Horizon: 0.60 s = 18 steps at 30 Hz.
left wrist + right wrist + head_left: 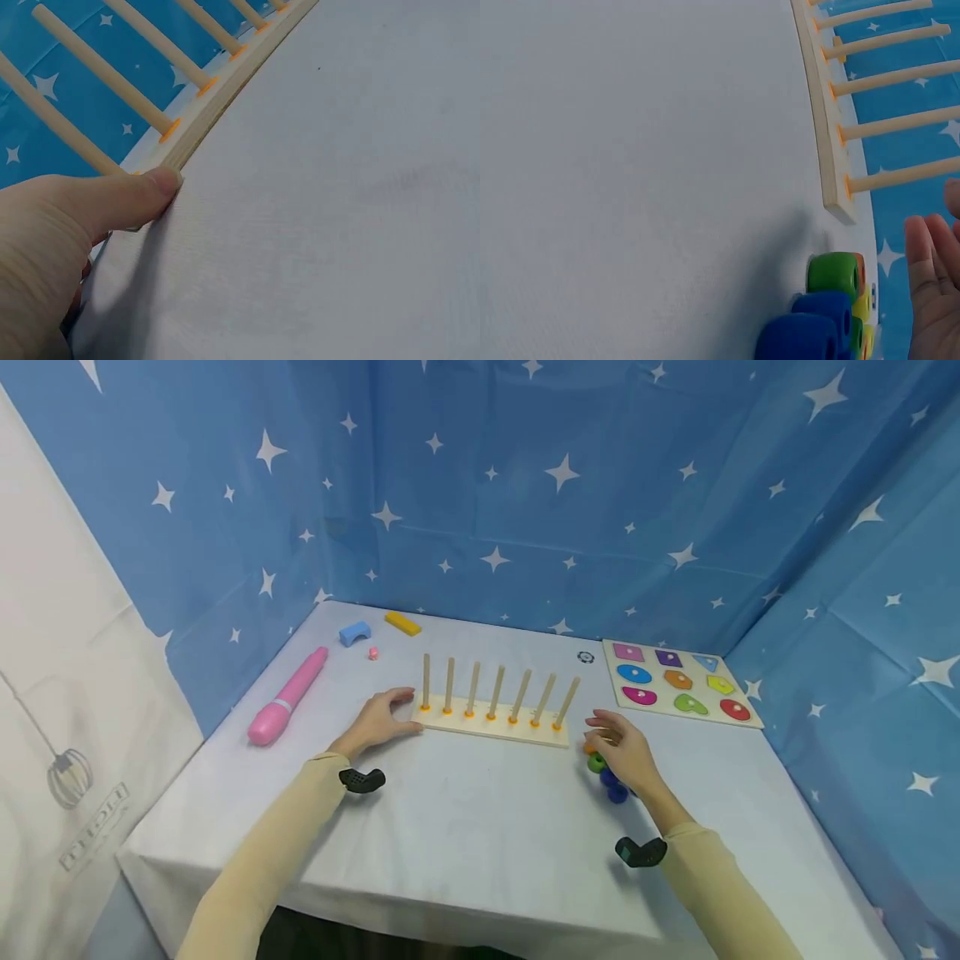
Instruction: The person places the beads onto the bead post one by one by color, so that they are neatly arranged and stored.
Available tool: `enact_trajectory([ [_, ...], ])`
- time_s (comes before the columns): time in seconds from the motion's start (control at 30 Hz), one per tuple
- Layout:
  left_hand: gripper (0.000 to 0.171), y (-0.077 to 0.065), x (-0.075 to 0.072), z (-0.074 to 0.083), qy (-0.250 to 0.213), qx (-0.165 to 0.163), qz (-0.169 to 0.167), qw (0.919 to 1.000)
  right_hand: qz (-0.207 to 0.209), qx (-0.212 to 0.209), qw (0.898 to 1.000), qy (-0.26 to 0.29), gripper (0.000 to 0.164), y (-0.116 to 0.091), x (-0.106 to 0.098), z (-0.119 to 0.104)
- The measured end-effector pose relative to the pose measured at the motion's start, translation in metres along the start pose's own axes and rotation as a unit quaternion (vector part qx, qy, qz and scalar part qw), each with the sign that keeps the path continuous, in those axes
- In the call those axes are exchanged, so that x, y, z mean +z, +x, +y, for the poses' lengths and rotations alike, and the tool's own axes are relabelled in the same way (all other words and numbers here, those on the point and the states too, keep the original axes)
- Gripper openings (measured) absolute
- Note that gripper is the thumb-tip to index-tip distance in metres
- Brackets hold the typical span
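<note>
A pale wooden pegboard (491, 720) with several upright pegs, each ringed in orange at its foot, stands mid-table. My left hand (377, 720) grips its left end, and in the left wrist view the thumb (142, 196) presses on the near edge. Beyond the board's right end my right hand (624, 750) hovers over a cluster of coloured beads, its fingers loosely bent and nothing seen between them. A green bead (834, 271) and blue beads (799, 339) show in the right wrist view, with orange and yellow ones partly hidden behind them.
A shape puzzle board (678, 683) lies at the back right, near a small dark ring (586, 657). On the left are a pink bat-like toy (288, 696), a blue arch block (355, 633), a yellow block (402, 623) and a small pink piece (372, 653). A starry curtain (487, 485) backs the table.
</note>
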<state>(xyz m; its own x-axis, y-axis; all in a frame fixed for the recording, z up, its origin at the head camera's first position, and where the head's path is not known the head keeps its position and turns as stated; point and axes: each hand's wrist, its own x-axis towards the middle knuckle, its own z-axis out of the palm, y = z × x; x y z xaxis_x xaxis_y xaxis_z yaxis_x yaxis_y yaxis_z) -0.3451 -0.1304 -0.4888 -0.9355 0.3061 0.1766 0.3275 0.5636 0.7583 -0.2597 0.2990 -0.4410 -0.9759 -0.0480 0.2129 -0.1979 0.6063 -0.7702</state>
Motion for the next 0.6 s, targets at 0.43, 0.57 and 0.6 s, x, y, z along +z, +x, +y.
enact_trajectory([
  [0.43,0.074,0.010,0.006,0.000,0.038,-0.005,-0.004,0.9992,0.044,0.017,0.999,-0.020,0.034,0.009,-0.032,0.033],
  [0.57,0.078,0.012,0.007,0.001,0.049,-0.020,-0.022,0.9984,0.062,0.053,0.996,-0.038,0.034,0.008,-0.042,0.044],
  [0.6,0.079,0.012,0.008,0.001,0.053,-0.021,-0.029,0.9980,0.065,0.064,0.995,-0.046,0.034,0.006,-0.044,0.048],
])
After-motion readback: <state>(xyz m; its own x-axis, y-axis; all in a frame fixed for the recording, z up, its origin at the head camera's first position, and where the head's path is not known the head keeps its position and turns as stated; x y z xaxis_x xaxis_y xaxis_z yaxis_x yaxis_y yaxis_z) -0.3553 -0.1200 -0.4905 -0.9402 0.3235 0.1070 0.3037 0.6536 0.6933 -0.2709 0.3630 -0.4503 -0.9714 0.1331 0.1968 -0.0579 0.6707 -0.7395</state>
